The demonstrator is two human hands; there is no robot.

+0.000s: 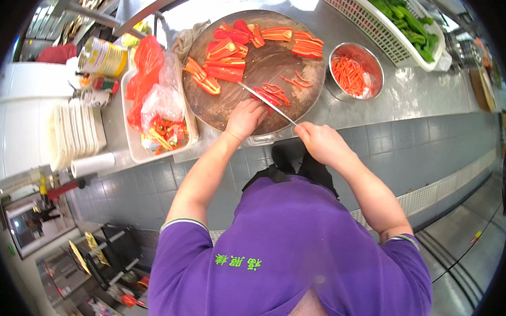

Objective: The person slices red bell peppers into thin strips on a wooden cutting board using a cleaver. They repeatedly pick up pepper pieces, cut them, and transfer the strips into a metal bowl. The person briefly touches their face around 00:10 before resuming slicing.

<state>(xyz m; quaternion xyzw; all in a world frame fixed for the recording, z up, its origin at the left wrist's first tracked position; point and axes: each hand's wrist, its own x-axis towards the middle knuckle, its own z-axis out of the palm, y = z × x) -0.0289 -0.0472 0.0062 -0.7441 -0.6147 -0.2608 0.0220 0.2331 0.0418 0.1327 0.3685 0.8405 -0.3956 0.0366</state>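
Observation:
My right hand (323, 142) grips the handle of a kitchen knife. The knife's blade (272, 103) points up and left over a round wooden chopping board (225, 108). Beside the blade, my left hand (247, 117) has its fingers curled on a piece of red pepper, mostly hidden beneath them. Thin red pepper strips (277, 95) lie just right of the blade, with a few more loose ones farther right. Flattened red pepper pieces (225, 70), inner side up or skin up, line the board's left and far sides.
A steel bowl (377, 85) of shredded red pepper stands right of the board. Behind it is a white plastic basket (393, 47) of green peppers (411, 23). At left, a white tub (131, 142) holds plastic bags (144, 77) and pepper scraps (167, 133). A cloth (188, 38) touches the board.

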